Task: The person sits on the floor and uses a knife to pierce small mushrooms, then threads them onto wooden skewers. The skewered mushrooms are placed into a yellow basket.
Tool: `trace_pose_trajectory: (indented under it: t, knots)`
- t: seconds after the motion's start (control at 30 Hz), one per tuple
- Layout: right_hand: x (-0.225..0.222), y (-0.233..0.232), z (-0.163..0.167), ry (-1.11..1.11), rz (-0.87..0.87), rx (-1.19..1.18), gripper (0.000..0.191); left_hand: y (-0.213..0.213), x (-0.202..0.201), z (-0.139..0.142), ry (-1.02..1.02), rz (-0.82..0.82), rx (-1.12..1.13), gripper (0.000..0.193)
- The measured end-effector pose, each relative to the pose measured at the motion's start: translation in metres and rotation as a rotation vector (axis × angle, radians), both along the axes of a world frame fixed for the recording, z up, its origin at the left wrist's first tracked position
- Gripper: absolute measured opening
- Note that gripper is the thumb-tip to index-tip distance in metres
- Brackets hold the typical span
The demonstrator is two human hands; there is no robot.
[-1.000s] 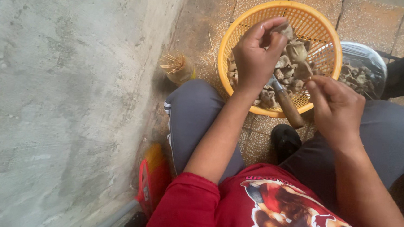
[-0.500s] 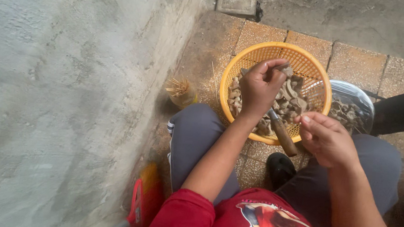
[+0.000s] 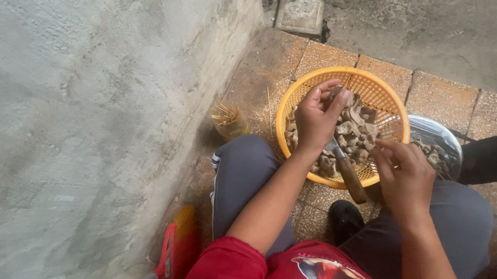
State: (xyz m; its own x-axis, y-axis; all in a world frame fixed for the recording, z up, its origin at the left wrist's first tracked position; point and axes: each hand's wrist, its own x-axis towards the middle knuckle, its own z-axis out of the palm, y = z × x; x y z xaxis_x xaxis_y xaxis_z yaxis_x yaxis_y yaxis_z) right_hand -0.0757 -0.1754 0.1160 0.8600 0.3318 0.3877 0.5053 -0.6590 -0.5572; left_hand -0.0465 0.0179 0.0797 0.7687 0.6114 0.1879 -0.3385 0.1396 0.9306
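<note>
Rough concrete wall [image 3: 87, 116], jar of wooden skewers [image 3: 229, 120], square stone block [image 3: 299, 14], metal bowl [image 3: 435, 135].

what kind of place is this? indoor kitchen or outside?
Likely an outdoor yard or doorstep: a rough concrete wall, worn paving tiles underfoot, and the person sitting low over a yellow basket set on the ground.

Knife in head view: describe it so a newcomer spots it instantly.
Start at the round yellow basket on the paving between the person's knees. At its near rim, between the left hand and right hand, lies the knife: the only brown-handled tool among pale chunks.
</note>
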Motion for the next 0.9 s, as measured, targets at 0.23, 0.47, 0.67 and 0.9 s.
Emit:
trace_pose_trajectory:
  t: [0.23, 0.47, 0.67, 0.9]
  knots:
    - [0.0, 0.001, 0.002, -0.031, -0.031, -0.038, 0.012, -0.003, 0.005, -0.007, 0.06, -0.035, 0.039, 0.031]
    - [0.003, -0.012, -0.005, 0.001, 0.028, -0.006, 0.01, -0.006, 0.003, -0.01, 0.002, -0.147, -0.029, 0.029]
    - [0.004, -0.011, -0.02, 0.244, -0.012, 0.095, 0.018, -0.007, -0.001, -0.007, 0.013, -0.161, -0.002, 0.028]
    - [0.011, -0.015, -0.032, 0.719, 0.049, 0.487, 0.023, -0.008, -0.002, -0.004, 0.009, -0.174, -0.033, 0.028]
